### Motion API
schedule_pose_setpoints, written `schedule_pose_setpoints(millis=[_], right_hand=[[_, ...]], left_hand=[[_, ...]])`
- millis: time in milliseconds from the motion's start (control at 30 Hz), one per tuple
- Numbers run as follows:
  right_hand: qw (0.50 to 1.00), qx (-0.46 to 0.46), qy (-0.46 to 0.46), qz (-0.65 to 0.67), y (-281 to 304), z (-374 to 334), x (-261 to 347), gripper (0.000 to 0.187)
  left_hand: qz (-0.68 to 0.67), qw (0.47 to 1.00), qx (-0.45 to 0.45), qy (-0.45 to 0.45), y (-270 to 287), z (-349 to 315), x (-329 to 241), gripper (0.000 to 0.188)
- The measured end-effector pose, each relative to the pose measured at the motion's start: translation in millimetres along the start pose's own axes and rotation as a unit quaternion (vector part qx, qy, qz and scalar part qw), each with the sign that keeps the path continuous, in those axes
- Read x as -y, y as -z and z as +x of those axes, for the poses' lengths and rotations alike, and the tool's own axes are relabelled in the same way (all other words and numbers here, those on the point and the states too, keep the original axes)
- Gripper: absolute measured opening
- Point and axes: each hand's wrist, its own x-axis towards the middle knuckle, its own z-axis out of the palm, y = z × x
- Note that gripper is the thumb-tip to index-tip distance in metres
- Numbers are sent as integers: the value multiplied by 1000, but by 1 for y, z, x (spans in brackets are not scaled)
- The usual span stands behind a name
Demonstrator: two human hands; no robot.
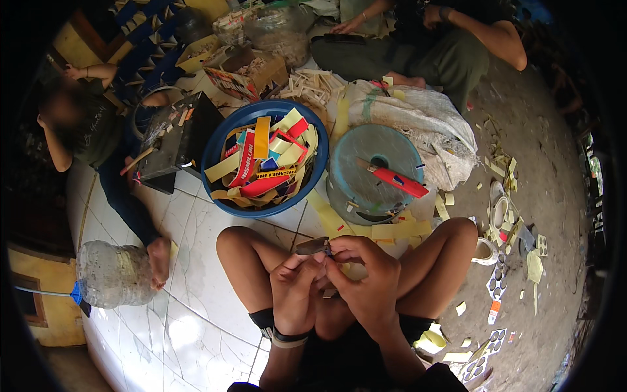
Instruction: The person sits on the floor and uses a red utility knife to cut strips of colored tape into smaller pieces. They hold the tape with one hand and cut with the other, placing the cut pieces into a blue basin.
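Observation:
Between my bent knees, both hands are raised close together. My left hand (pixel 294 293) is closed round a small dark flat piece (pixel 311 247) with a rounded end; its exact kind is too small to make out. The fingers of my right hand (pixel 369 281) pinch at the right end of the same piece, where a bit of dark blue shows. Just ahead stands an upturned grey-blue bucket (pixel 366 150), and a red-handled cutter knife (pixel 405 183) lies on top of it. Neither hand touches the knife.
A blue basin (pixel 212 189) full of coloured strips stands ahead left. Beyond are a cardboard box (pixel 264 72), wooden sticks (pixel 310 88) and a white sack (pixel 418 117). Two people sit nearby. A clear plastic container (pixel 114 274) lies left; scraps litter the right.

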Motion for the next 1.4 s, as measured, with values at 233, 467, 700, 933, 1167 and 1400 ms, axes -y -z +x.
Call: schedule_pose_setpoints(millis=[233, 467, 700, 933, 1167, 1400], right_hand=[[1000, -12, -12, 1, -3, -5, -1, 27], [1000, -16, 1, 6, -7, -7, 1, 29], [999, -8, -19, 29, -2, -3, 0, 33], [997, 26, -38, 57, 1, -2, -1, 32], [998, 26, -24, 53, -2, -4, -1, 33], [996, 26, -29, 80, 2, -5, -2, 34]], left_hand=[[-11, 1000, -1, -2, 4, 2, 6, 17], [-7, 998, -32, -51, -4, 1, 9, 16], [-11, 996, -69, -53, -12, 1, 9, 14], [-2, 991, -90, -95, -13, -1, 19, 15], [-5, 991, -89, -96, -10, 1, 23, 20], [-67, 994, -59, -69, -23, -4, 17, 13]])
